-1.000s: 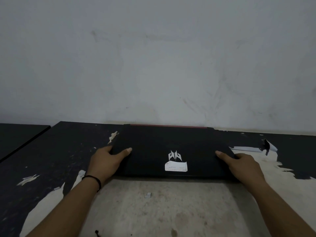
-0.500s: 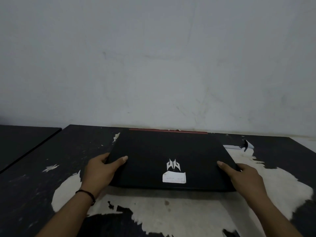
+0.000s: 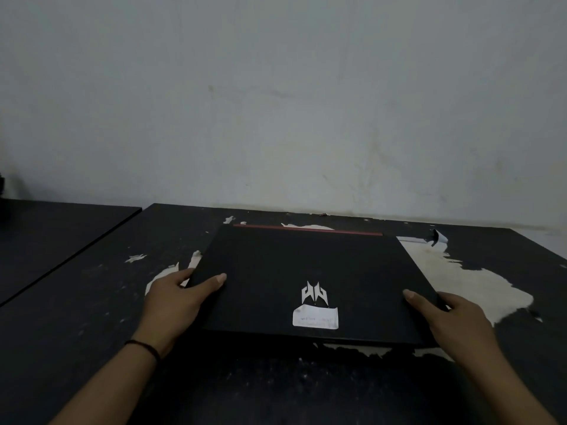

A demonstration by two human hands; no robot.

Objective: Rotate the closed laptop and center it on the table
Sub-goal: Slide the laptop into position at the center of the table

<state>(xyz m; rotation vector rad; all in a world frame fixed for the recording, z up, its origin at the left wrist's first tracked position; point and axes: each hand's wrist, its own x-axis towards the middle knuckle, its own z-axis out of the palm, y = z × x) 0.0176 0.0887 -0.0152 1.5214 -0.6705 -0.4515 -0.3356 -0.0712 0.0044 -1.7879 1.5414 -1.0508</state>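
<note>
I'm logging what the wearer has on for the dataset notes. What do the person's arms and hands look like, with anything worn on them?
Both forearms are bare, no sleeves in view. The left hand has a thin dark band around its wrist. The right hand shows no ring, watch or glove.

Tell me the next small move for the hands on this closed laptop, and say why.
Probably start turning it flat on the table. The left hand and right hand already grip the laptop at its two side edges, thumbs on the lid, and its red-striped edge faces the wall, so it looks not yet rotated.
</note>
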